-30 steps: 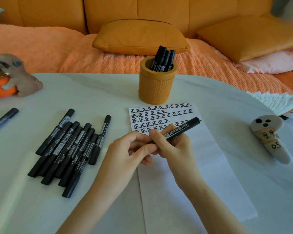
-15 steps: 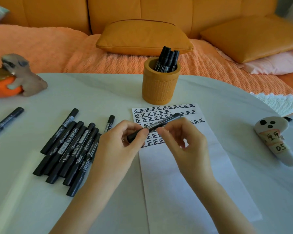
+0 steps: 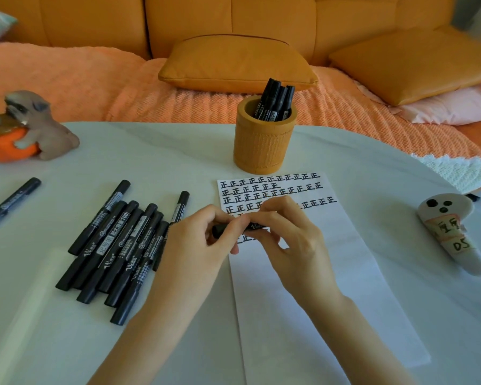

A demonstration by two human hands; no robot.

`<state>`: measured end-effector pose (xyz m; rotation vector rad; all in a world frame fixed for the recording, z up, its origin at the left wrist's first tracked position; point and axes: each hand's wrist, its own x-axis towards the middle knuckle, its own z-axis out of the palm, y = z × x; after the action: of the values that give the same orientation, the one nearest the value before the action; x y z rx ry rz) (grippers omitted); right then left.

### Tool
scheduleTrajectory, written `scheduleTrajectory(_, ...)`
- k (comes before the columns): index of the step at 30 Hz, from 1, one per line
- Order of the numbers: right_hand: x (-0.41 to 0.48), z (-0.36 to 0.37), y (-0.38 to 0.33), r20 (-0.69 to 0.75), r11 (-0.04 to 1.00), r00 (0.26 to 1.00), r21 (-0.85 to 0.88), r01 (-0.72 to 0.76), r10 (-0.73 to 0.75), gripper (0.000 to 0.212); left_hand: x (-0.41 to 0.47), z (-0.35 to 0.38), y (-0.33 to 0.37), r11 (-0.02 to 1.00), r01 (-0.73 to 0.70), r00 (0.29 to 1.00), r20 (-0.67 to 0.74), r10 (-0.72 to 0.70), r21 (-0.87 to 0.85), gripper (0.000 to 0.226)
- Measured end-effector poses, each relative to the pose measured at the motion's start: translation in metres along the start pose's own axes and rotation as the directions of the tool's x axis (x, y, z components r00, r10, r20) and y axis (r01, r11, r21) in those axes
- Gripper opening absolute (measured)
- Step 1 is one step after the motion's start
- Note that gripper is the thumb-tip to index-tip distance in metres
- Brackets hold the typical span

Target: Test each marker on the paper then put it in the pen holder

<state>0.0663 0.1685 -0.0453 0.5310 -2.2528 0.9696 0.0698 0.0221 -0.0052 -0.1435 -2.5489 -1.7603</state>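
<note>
A black marker (image 3: 252, 228) lies level between both hands, just above the white paper (image 3: 311, 287), and is mostly hidden by fingers. My left hand (image 3: 200, 240) pinches its left end. My right hand (image 3: 286, 232) grips the middle and right part. Rows of black test marks fill the paper's top. Behind the paper stands the orange pen holder (image 3: 263, 145) with several black markers (image 3: 277, 102) in it. A pile of several black markers (image 3: 117, 251) lies left of my left hand.
One more black marker (image 3: 10, 202) lies apart at the far left. An animal figurine with an orange ball (image 3: 31, 129) sits at the back left. A white ghost-shaped object (image 3: 453, 232) rests at the right. An orange sofa with cushions (image 3: 233, 62) runs behind the table.
The marker has swung from pointing up-right to lying level and lower between my hands. My right hand has closed over its middle, and my left hand now holds its left end.
</note>
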Motion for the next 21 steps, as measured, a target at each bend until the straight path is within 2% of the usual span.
scheduleTrajectory(3,0.0,0.004,-0.003,0.016,0.999,0.999,0.006,-0.043,0.043,0.009,0.0,-0.002,0.002,1.0,0.015,0.999,-0.036,-0.015,-0.003,0.032)
scheduleTrajectory(7,0.012,0.002,-0.003,0.02,0.988,0.99,0.061,-0.143,0.142,0.014,0.003,-0.007,0.002,0.994,0.071,0.997,-0.034,-0.074,-0.081,0.056)
scheduleTrajectory(11,0.043,-0.003,0.005,-0.035,0.984,0.985,0.064,-0.167,0.169,0.012,0.009,-0.018,-0.001,0.99,0.073,0.995,-0.055,-0.08,-0.125,0.048)
scheduleTrajectory(13,0.062,-0.004,0.009,-0.101,0.97,0.971,0.126,-0.206,0.219,0.012,0.01,-0.021,-0.006,0.997,0.057,0.996,-0.07,-0.061,-0.05,0.037)
scheduleTrajectory(15,0.084,-0.004,0.012,-0.177,0.944,0.94,0.216,-0.251,0.291,0.016,0.011,-0.023,-0.014,0.994,0.045,0.994,-0.106,-0.034,0.1,0.017)
scheduleTrajectory(17,0.105,-0.003,0.015,-0.253,0.927,0.913,0.285,-0.245,0.32,0.027,0.012,-0.024,-0.019,0.966,0.033,0.992,-0.124,-0.001,0.257,0.009)
scheduleTrajectory(21,0.138,-0.004,0.022,-0.391,0.962,0.893,0.238,-0.136,0.223,0.05,0.012,-0.026,-0.022,0.896,0.016,0.988,-0.146,0.055,0.444,0.01)
